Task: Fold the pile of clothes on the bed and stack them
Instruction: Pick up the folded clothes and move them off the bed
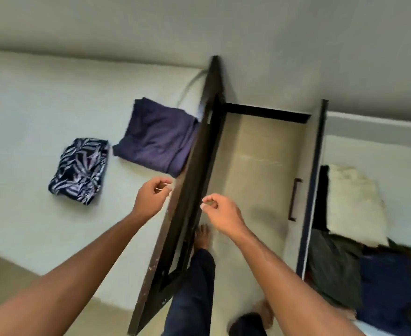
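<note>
Pale wardrobe door (307,180), dark handle (294,199), cream pillow (355,204), beige floor (253,166)

Both arms bare, reaching forward from the near edge. Left forearm (78,270) runs up from near left, right forearm (284,277) from near right. Left hand (152,196) raised, back to camera, fingers curled, thumb against forefinger; whether it pinches anything is too blurred to tell. Right hand (224,214) just right of it, slightly nearer, fingers curled, thumb tip meeting forefinger, nothing seen in it. Hands apart. Below: bare left foot (202,236), dark trouser leg (194,287), blurred right foot (264,311) nearer.
</note>
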The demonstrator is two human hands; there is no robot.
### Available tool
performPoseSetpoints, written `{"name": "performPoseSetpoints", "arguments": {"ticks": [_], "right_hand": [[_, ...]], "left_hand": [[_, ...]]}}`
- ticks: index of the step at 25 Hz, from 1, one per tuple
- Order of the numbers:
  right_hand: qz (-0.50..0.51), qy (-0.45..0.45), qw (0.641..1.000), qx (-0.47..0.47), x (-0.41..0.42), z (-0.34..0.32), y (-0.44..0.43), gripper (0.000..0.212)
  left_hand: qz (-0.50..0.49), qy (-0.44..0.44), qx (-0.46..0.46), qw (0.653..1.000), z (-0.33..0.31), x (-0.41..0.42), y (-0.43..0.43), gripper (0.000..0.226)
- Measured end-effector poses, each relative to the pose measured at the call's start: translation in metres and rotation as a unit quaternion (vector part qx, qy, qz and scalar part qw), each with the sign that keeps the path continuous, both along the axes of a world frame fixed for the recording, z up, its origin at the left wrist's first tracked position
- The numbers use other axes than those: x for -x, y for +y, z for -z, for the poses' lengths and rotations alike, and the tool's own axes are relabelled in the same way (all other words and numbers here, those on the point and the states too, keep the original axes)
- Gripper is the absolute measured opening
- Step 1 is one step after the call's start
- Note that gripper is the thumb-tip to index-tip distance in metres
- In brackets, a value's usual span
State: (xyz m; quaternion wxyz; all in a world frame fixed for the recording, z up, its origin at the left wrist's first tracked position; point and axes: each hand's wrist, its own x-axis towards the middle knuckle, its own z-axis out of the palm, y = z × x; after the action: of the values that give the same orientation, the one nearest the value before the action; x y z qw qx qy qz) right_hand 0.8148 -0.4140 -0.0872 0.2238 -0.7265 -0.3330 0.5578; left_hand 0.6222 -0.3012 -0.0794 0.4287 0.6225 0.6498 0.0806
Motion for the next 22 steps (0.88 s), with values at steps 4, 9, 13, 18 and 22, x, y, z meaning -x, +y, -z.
{"name": "performPoseSetpoints", "arguments": {"ticks": [4,9,13,18,22], "right_hand": [[-0.045,-0.022,0.999,0.006,0.053,0.024,0.111,0.024],[0.222,0.075,0.962,0.141,0.095,0.071,0.204,0.032],[0.351,0.020,0.924,0.150,0.133,0.080,0.196,0.029],[0.532,0.121,0.819,0.180,0.157,0.069,0.183,0.050],[0.580,0.116,0.795,0.137,0.184,0.070,0.198,0.069]], "left_hand": [[-0.157,-0.005,0.092,0.983,0.044,0.062,0.055,0.043],[-0.283,-0.059,0.090,0.953,0.077,0.085,0.157,0.106],[-0.306,-0.103,0.077,0.943,0.080,0.077,0.230,0.110],[-0.099,-0.026,0.152,0.983,0.083,0.097,0.274,0.087],[0.019,-0.028,0.249,0.968,0.075,0.087,0.286,0.113]]}}
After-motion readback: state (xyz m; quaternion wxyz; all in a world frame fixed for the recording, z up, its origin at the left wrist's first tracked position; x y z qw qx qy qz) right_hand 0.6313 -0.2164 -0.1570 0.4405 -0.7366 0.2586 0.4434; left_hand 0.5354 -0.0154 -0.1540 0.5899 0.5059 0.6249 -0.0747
